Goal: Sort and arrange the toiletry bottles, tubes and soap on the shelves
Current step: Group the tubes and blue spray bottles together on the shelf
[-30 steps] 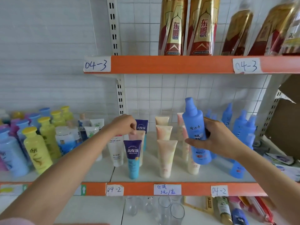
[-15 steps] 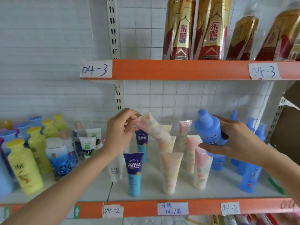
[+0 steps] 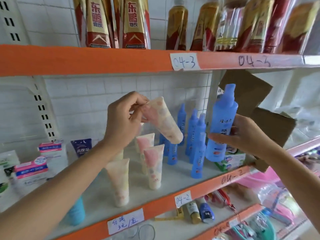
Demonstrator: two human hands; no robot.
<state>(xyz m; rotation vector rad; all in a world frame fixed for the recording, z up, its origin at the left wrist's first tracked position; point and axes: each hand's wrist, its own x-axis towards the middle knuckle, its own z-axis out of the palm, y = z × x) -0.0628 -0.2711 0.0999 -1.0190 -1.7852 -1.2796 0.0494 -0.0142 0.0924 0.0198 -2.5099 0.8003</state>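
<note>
The left hand has lifted a pink tube up; the right hand still holds a blue bottle. Both need new spots.

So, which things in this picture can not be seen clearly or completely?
- Head view: the small print on the blue bottle is blurred, and the right hand covers its lower label.
- The left forearm hides most of the teal tube.
- The top edge cuts off the drink bottles.
</note>
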